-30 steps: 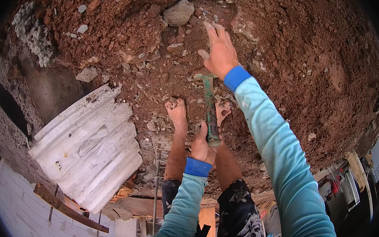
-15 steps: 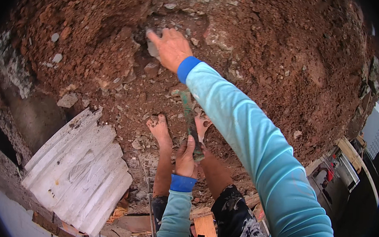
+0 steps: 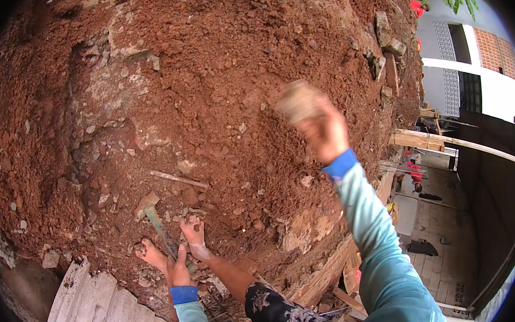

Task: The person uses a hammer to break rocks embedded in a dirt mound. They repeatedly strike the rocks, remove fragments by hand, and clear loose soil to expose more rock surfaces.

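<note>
My right hand (image 3: 327, 131) is raised over the earth slope, its fingers closed round a pale, blocky chunk of stone (image 3: 298, 101); both are smeared by motion. Lower down, between my bare feet, my left hand (image 3: 181, 271) grips a long narrow tool (image 3: 156, 221) with worn green paint. That tool slants away from me, its far end touching the soil; its kind I cannot make out. Loose red-brown earth (image 3: 235, 56) with small stones surrounds both hands. A thin stick (image 3: 178, 179) lies just beyond the tool.
White corrugated sheet (image 3: 98, 303) rests at the lower left. Broken blocks (image 3: 389, 44) line the slope's right edge, beside a wooden beam (image 3: 419, 140). Beyond it lies a lower paved yard (image 3: 439, 236), where people in red are partly visible. My bare foot (image 3: 194, 236) stands on the soil.
My right hand has lifted from a hollow in the soil and swung right with the stone. The view has turned right, bringing the yard into sight. My left hand keeps hold of the tool.
</note>
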{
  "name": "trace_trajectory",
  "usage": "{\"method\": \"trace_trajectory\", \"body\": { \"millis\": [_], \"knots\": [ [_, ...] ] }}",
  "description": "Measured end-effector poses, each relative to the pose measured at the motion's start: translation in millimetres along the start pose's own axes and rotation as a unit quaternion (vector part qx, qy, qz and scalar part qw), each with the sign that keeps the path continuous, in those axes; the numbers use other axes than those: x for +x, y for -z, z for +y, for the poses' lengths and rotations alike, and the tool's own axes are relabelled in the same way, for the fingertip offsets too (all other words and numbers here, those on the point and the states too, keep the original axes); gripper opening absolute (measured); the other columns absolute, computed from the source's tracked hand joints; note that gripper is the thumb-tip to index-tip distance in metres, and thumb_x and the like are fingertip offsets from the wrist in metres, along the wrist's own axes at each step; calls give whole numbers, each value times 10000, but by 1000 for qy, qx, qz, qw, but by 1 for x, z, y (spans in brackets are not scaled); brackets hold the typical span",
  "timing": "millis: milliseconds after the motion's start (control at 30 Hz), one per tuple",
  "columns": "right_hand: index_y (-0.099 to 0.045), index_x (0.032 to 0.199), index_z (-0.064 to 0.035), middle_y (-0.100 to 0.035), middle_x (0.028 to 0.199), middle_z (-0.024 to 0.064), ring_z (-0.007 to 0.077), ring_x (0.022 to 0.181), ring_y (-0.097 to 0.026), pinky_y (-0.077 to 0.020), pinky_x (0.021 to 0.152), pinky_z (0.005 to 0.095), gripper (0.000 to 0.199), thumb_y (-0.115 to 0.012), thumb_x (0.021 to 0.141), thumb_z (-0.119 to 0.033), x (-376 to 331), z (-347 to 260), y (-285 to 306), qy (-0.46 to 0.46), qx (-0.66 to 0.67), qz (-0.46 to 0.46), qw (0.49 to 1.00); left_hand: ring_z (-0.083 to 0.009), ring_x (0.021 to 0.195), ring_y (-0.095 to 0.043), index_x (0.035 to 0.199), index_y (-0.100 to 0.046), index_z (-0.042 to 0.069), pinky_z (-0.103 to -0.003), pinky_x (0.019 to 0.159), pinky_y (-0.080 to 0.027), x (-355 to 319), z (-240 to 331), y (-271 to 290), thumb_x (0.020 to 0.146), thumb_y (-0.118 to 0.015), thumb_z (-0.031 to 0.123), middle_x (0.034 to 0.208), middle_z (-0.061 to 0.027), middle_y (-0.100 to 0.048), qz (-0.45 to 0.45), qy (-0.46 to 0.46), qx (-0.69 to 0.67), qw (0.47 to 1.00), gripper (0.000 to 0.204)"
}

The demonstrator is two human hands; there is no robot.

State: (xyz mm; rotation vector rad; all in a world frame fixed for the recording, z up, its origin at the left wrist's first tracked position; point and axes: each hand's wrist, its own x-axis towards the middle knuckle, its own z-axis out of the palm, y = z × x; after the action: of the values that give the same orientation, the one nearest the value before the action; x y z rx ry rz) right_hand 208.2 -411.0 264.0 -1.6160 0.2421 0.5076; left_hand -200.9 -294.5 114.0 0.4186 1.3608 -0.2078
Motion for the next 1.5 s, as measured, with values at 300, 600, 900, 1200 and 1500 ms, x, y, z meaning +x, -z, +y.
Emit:
{"method": "trace_trajectory", "body": {
  "millis": [300,600,900,1200,1500],
  "knots": [
    [-564,1098,-33,-663,951,113,186,831,-657,-534,696,334,350,-617,944,-343,-82,91,1,-174,-238,-102,950,-146,669,-574,1086,-559,3,-277,538,-491,-3,-10,-5,864,-664,127,799,-42,-592,33,-65,12,997,275],
    [-619,1038,-6,-642,852,97,183,712,-619,-523,627,311,335,-683,891,-300,-174,299,-145,-452,-13,-180,873,-105,680,-577,1028,-594,3,-269,612,-485,-31,-8,26,928,-628,219,808,-44,-627,-92,-155,166,970,240],
    [-581,948,-56,-467,613,-42,77,492,-440,-393,469,247,234,-610,931,-287,-110,14,-242,98,-115,-211,966,-163,733,-624,1074,-612,16,-287,680,-486,-10,7,8,998,-515,344,820,-76,-648,-36,-235,167,957,350],
    [-501,894,-41,-543,751,77,176,677,-546,-501,728,342,99,-535,949,-115,22,-158,-306,472,139,-224,841,-423,914,-629,1021,-615,60,-510,783,-489,-7,111,4,940,-518,316,931,-211,-675,-3,-308,441,843,285],
    [-561,856,-20,-487,606,3,114,474,-462,-408,420,296,92,-637,850,-72,-7,201,-261,-308,11,-281,909,-422,900,-632,980,-633,20,-516,785,-478,-45,228,29,937,-531,364,888,-236,-665,-75,-369,645,665,362]
  ]
}}
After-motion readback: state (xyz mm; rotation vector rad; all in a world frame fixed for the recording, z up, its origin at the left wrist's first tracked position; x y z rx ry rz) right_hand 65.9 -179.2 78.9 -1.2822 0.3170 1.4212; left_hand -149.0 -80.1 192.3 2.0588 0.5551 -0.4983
